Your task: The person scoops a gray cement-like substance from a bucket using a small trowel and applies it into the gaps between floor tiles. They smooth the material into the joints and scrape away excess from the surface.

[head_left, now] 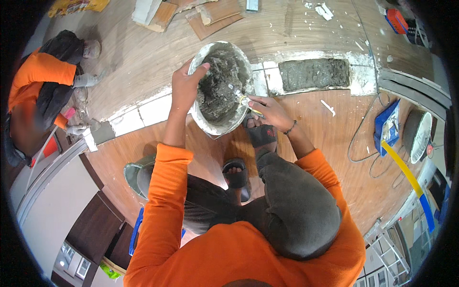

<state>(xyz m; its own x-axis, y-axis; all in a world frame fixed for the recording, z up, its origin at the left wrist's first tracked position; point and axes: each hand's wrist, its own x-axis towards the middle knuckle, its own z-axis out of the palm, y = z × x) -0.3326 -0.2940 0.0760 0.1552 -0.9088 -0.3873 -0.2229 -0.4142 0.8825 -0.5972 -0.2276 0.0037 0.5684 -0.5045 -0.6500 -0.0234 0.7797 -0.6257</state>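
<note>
Tilted toward me is a round bucket point(194, 114) with a whitish crusted rim. Wet grey mortar point(217, 88) lies inside it. My left hand point(185, 88) is closed over the bucket's left rim, its thumb inside the wall. From the right, my right hand point(271, 114) grips the handle of a trowel point(244, 101); the blade reaches into the bucket and is partly hidden by mortar. Right of the bucket, a rectangular patch of grey mortar point(314, 74) fills a gap in the strip of white tiles point(155, 111) across the floor.
At left a co-worker in orange crouches, a gloved hand point(87, 80) near the strip. Broken boards point(213, 25) lie beyond the bucket. A blue dustpan point(386, 123), a second bucket point(421, 136) and a cable point(356, 143) are at right. A greenish bucket point(134, 178) stands by my left leg.
</note>
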